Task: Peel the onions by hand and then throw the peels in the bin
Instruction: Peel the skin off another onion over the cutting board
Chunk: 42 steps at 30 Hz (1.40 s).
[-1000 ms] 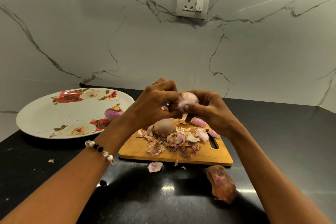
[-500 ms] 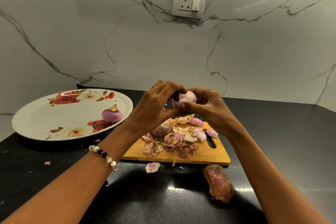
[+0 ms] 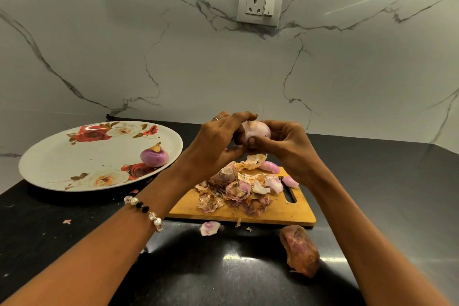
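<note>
An onion (image 3: 257,130) is held up between both hands, approx. over the far edge of the chopping board (image 3: 293,211), prob. so that loosened skin drops straight onto the peel pile (image 3: 236,191) heaped directly below the hands instead of scattering on the black counter (image 3: 397,194). The onion is gripped by the right hand (image 3: 285,149), fingers curled round its far side and thumb pressed on its near face, w/ the wrist bent upward from a forearm coming in from lower right. The left hand (image 3: 218,141) is closed at the onion's left side, fingertips arched over the top and thumb tucked under; a pinch on a strip of skin is suggested, but the skin itself can't be made out. A peeled onion (image 3: 154,155) is parked on the floral plate (image 3: 62,164), well to the left of the left hand, presumably to keep finished ones away from the waste. A large loose peel (image 3: 299,251) lies below the right forearm, nearer the body than the board, and a small scrap (image 3: 210,228) lies just off the board's near edge. No bin is in view, so disposal is judged not yet begun.
</note>
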Each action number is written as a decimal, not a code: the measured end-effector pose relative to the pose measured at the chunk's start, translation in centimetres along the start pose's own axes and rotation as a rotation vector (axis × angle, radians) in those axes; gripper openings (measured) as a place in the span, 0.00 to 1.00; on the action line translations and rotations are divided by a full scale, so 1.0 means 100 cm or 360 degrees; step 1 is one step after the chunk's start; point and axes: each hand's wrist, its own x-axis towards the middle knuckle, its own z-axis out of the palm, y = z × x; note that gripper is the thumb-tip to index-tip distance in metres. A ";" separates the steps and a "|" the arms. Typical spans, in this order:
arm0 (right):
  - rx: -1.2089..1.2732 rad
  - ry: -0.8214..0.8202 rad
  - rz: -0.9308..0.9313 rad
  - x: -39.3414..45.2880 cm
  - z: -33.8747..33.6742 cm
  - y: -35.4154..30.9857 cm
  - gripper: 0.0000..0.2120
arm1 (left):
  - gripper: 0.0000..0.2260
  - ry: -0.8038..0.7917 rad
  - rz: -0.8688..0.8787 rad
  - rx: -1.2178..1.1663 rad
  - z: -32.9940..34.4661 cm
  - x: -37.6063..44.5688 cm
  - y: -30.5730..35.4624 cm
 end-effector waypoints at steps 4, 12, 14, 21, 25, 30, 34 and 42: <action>0.0139 0.0034 0.0042 0.002 -0.004 0.000 0.17 | 0.25 0.0073 -0.0002 -0.0039 0.001 0.001 0.003; 0.0240 0.0073 0.0086 0.004 -0.005 0.001 0.25 | 0.18 0.0234 -0.0056 0.0027 -0.002 -0.001 0.003; 0.0278 0.0063 0.0104 0.004 -0.005 0.002 0.25 | 0.16 0.0289 -0.0034 0.0070 -0.001 -0.002 0.003; 0.0185 0.0073 0.0077 0.004 -0.007 0.006 0.29 | 0.13 0.0461 -0.0593 -0.0484 -0.004 -0.001 0.006; -0.0060 0.0055 0.0000 0.004 -0.008 0.007 0.32 | 0.18 0.0190 -0.1015 -0.0945 -0.006 0.000 0.005; -0.0365 0.0014 -0.0070 0.005 -0.006 0.009 0.33 | 0.17 0.0076 -0.0963 -0.0871 -0.006 -0.002 0.004; -0.0507 -0.0025 -0.0106 0.006 -0.007 0.013 0.32 | 0.19 0.0067 -0.0903 -0.0666 -0.004 -0.003 0.003; -0.0493 0.0047 -0.0114 0.007 -0.007 0.015 0.32 | 0.21 0.0032 -0.1026 -0.0954 -0.004 -0.004 0.003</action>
